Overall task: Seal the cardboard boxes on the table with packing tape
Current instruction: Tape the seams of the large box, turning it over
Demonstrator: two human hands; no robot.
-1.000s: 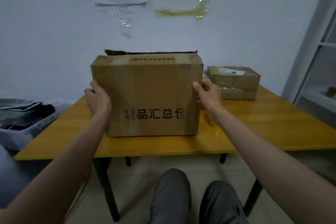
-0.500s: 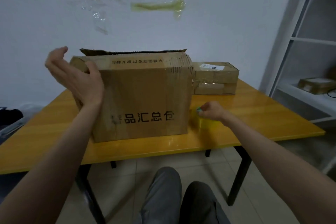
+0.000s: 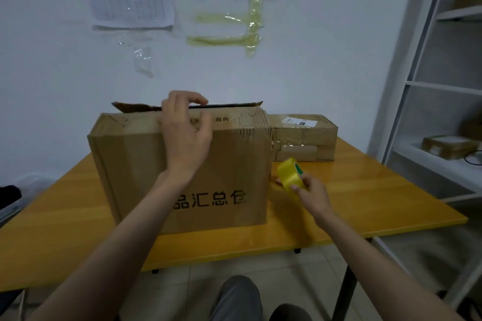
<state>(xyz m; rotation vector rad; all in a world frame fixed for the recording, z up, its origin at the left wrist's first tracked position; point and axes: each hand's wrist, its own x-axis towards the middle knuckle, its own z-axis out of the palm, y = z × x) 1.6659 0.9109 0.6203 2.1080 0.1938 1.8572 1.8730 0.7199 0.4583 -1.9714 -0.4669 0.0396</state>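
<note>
Right hand [image 3: 311, 191] grips tape roll [image 3: 290, 174].

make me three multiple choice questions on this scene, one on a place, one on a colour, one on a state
1. Where is the tape roll?
A. in the right hand, right of the big box
B. on top of the box
C. on the shelf

2. What colour is the tape roll?
A. brown
B. yellow
C. clear

3. How is the big box's back flap?
A. taped flat
B. torn off
C. standing up, unsealed

Answers: 1 A, fingers grip it beside the box; 2 B, its band is yellow; 3 C, the flap rises by the left hand.
</note>
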